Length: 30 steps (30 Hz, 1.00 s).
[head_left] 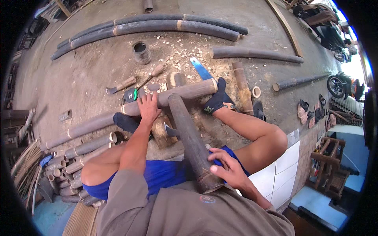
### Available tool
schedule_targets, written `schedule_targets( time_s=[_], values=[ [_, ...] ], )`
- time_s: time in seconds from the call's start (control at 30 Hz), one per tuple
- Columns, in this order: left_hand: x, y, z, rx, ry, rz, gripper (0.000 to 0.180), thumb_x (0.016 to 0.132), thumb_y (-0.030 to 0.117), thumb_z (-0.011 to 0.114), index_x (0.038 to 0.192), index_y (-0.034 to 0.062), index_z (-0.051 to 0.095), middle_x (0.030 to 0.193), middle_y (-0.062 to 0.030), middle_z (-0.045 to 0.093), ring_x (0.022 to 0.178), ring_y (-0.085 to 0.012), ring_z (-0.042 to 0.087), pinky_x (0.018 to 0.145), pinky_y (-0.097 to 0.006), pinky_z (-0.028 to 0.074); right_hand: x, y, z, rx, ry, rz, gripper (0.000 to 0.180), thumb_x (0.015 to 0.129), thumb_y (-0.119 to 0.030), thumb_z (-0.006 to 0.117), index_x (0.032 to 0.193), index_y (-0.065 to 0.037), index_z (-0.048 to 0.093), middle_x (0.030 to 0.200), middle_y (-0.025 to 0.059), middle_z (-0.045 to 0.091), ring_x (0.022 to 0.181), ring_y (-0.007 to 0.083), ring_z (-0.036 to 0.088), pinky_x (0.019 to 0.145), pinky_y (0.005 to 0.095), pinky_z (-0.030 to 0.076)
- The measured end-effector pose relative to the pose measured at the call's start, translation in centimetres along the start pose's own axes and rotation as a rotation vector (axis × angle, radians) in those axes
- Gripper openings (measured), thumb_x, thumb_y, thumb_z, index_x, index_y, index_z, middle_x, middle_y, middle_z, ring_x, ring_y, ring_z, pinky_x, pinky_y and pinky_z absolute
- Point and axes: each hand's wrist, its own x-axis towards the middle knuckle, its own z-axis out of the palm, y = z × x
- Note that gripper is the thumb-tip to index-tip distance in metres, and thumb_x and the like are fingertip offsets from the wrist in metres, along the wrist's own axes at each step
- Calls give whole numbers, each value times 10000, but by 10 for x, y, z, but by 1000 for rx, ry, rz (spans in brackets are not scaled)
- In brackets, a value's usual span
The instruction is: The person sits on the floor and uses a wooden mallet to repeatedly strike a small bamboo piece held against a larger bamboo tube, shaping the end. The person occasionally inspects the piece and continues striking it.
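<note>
A long dark bamboo pole (pixel 94 120) lies slantwise across the floor before me. My left hand (pixel 149 107) grips it from above, fingers spread over its far side. A shorter, thick bamboo tube (pixel 189 137) rests its far end on the pole and its near end against my lap and shirt. My right hand (pixel 229 167) holds the tube's right side near that end, thumb and fingers bent against it. From the tube's left side a curved metal blade (pixel 171 131) sticks out; its handle is hidden. Below the pole, a wooden block (pixel 163 129) sits between my feet.
Beyond the pole lie a blue-bladed saw (pixel 201 69), a wooden-handled chisel (pixel 153 74), a small hooked tool (pixel 122 85), a tape measure (pixel 130 94) and a can (pixel 142 53) among chips. Several bamboo poles (pixel 145 27) lie farther off. Cut bamboo pieces (pixel 86 147) are piled left.
</note>
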Motion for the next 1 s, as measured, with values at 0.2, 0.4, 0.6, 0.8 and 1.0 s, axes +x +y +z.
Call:
schedule_targets(
  time_s=[0.2, 0.4, 0.6, 0.8, 1.0],
  values=[
    [11, 2, 5, -29, -17, -3, 998, 617, 308, 979, 1477, 185, 488, 1309, -116, 582, 1304, -347, 529, 1141, -612, 363, 54, 16, 21, 580, -99, 402, 970, 968, -395, 745, 1690, -91, 173, 1603, 198, 393, 1464, 295, 417, 1192, 411, 357],
    [2, -6, 2, 45, 46, 14, 1040, 624, 322, 976, 1518, 220, 455, 1307, -145, 556, 1297, -366, 523, 1123, -598, 391, -4, -67, -32, 780, -260, 418, 825, 947, -476, 680, 1589, -111, 313, 1162, 274, 641, 865, 375, 742, 742, 469, 640],
    [49, -32, -18, -151, -288, 105, 1054, 614, 411, 958, 1515, 186, 460, 1408, -186, 548, 1328, -384, 533, 1047, -580, 484, -36, -24, -62, 420, 18, 245, 942, 832, -459, 782, 1540, -8, 354, 1063, 222, 676, 829, 315, 755, 722, 420, 641],
    [66, -53, -29, -118, -87, 134, 987, 671, 486, 897, 1510, 183, 475, 1338, -169, 617, 1293, -363, 571, 1066, -547, 452, -45, 26, -56, 392, 79, 425, 831, 880, -440, 775, 1494, 24, 460, 1191, 148, 674, 1046, 237, 690, 919, 371, 562],
    [74, -68, -23, 83, -102, 57, 991, 633, 402, 932, 1482, 192, 468, 1303, -140, 633, 1288, -363, 582, 1065, -600, 454, -33, 36, -37, 445, 22, 491, 803, 917, -410, 763, 1532, 6, 456, 1328, 136, 623, 1193, 215, 619, 1036, 359, 480]
  ],
)
